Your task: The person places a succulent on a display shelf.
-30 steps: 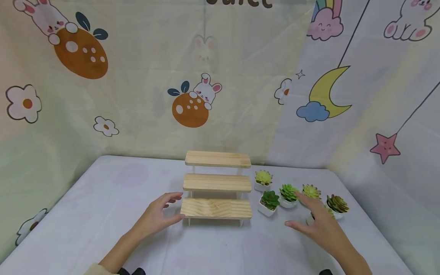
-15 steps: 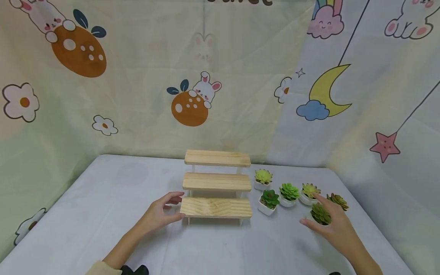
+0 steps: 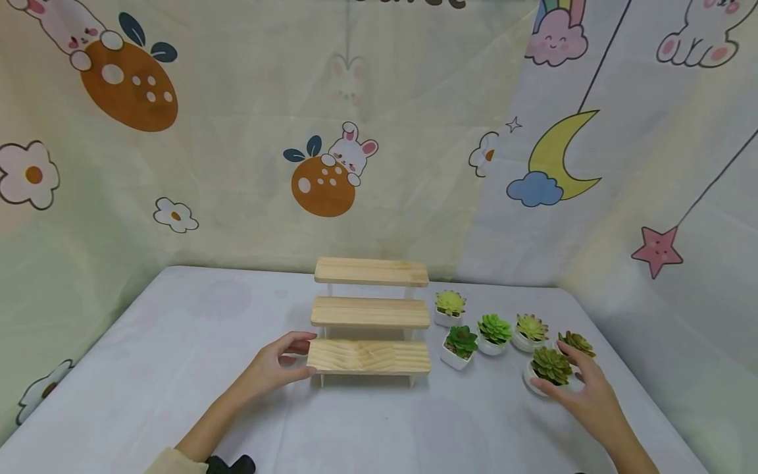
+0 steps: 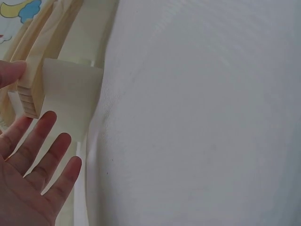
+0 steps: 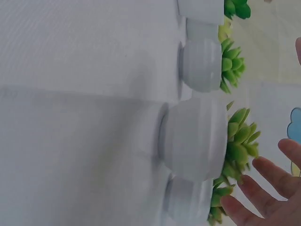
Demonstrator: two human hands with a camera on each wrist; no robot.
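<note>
A three-tier wooden display stand [image 3: 370, 355] stands mid-table. My left hand [image 3: 278, 365] holds the left end of its lowest board, thumb at the front corner and index finger at the back corner. In the left wrist view the other fingers [image 4: 49, 160] spread out straight below the board end. On the right, my right hand [image 3: 592, 395] hovers around a potted olive-green succulent [image 3: 551, 366], thumb at its front left and fingers behind it. In the right wrist view the fingers [image 5: 270, 176] are spread beside the leaves; a firm grip on its white pot [image 5: 195, 141] does not show.
Several other small potted succulents sit close by: a bright green one [image 3: 494, 329], a dark green one [image 3: 460, 342], a pale one [image 3: 531, 327], a yellow-green one [image 3: 450, 303] and a brownish one [image 3: 576, 343]. A printed cloth [image 3: 237, 151] hangs behind the white-covered table [image 3: 379, 434].
My right hand has moved right from over the succulents and come down around the front olive-green one. My left hand stays at the stand's lowest board.
</note>
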